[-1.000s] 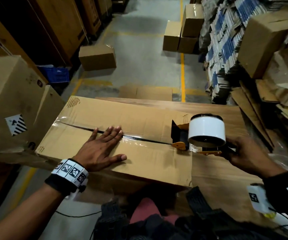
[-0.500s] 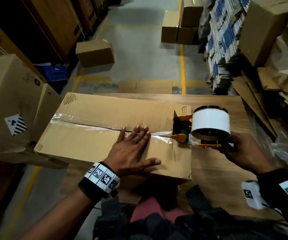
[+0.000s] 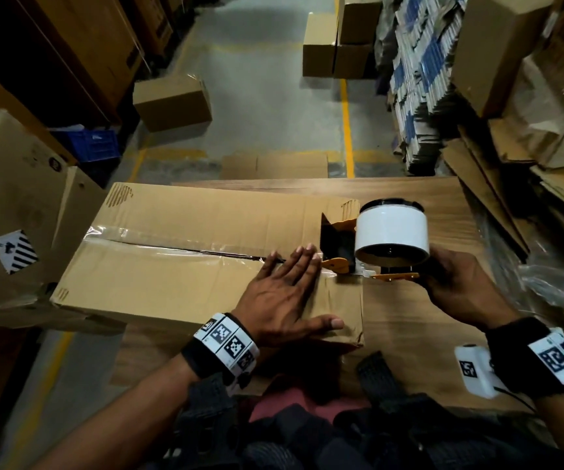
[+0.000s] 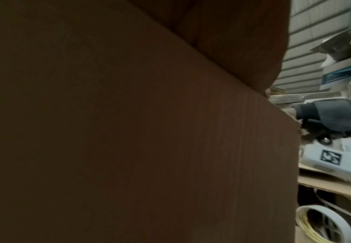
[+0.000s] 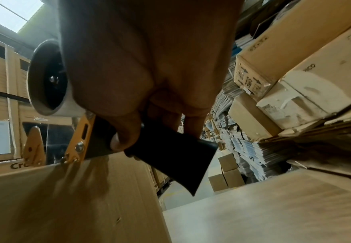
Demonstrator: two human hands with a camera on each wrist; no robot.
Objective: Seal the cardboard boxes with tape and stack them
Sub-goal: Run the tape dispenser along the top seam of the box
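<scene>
A long flat cardboard box (image 3: 178, 266) lies on the wooden table (image 3: 409, 205), with clear tape (image 3: 158, 247) running along its centre seam. My left hand (image 3: 284, 286) presses flat on the tape near the box's right end, fingers straight. My right hand (image 3: 456, 286) grips the black handle (image 5: 170, 157) of an orange and black tape dispenser (image 3: 361, 259) carrying a white tape roll (image 3: 392, 232), set at the box's right edge. The left wrist view shows mostly dark cardboard (image 4: 129, 131). In the right wrist view my fingers (image 5: 126, 131) curl round the handle.
Large boxes (image 3: 9, 205) stand close on the left. Loose boxes (image 3: 172, 103) sit on the floor beyond the table, with more stacked (image 3: 338, 45) further back. Flattened cardboard (image 3: 497, 184) and stacked packs (image 3: 419, 79) fill the right side. A spare tape roll (image 4: 324, 226) lies low.
My left hand slid rightward along the taped seam toward the dispenser. The dispenser stayed at the box's right end, held by my right hand.
</scene>
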